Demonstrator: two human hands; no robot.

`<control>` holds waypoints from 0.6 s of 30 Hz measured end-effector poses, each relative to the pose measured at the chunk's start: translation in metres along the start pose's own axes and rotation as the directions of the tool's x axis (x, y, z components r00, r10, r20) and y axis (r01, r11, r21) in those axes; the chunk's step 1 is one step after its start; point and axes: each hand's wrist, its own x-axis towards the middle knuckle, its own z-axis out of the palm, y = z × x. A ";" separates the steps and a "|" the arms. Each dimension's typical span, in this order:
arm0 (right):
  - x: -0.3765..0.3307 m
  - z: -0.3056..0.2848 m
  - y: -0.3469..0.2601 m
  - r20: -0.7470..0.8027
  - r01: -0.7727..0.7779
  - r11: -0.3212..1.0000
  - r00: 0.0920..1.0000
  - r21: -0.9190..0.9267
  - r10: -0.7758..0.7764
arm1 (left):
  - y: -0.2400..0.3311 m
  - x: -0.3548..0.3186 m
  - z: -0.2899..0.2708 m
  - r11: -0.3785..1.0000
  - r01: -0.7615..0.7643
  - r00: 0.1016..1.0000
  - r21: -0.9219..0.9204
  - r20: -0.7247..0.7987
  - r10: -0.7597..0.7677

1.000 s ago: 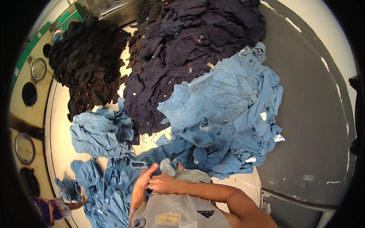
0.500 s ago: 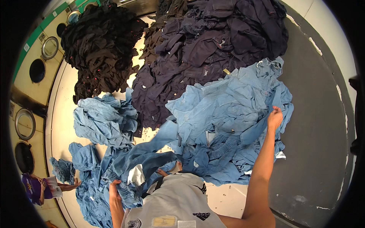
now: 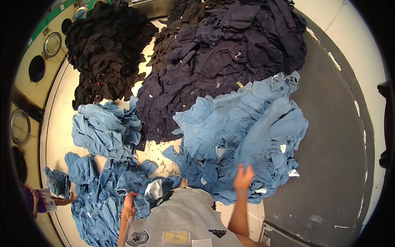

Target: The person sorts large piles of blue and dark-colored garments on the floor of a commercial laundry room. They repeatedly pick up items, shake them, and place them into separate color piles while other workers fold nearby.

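My left hand (image 3: 129,203) is closed on the gathered waistband of a pair of blue denim pants (image 3: 142,207). A white patch (image 3: 154,189) shows on the bundle beside that hand. At the front of the light-blue denim pile (image 3: 214,119), my right hand (image 3: 243,179) is closed on the end of a light-blue denim garment (image 3: 263,131). That garment is blurred by motion and stretches up and right across the pile. Its exact kind is hard to make out. More blue denim clothes (image 3: 98,201) lie heaped beside my left hand.
A black clothes heap (image 3: 109,49) stands at the far left, and a dark navy heap (image 3: 234,49) behind the light-blue pile. A smaller light-blue pile (image 3: 105,129) sits at mid left. Machines with round doors (image 3: 37,68) line the left wall. Another person (image 3: 43,200) is at the left edge.
My right hand has moved left and nearer, drawing the light-blue garment over the pile. The long denim piece stretched out by my left hand has dropped into the bundle there.
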 end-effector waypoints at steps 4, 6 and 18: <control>-0.052 0.030 0.028 -0.003 -0.402 0.916 0.916 0.017 0.402 | 0.002 0.003 -0.003 0.990 0.061 0.998 -0.128 -0.019 -0.064; -0.024 0.016 0.031 -0.150 -0.304 0.933 0.949 -0.193 0.278 | 0.004 0.003 0.000 0.996 0.042 0.997 -0.081 -0.054 -0.047; 0.271 -0.081 0.047 0.224 0.520 0.680 0.849 -0.517 -0.479 | -0.015 -0.043 0.002 0.968 -0.197 0.961 0.153 -0.164 0.222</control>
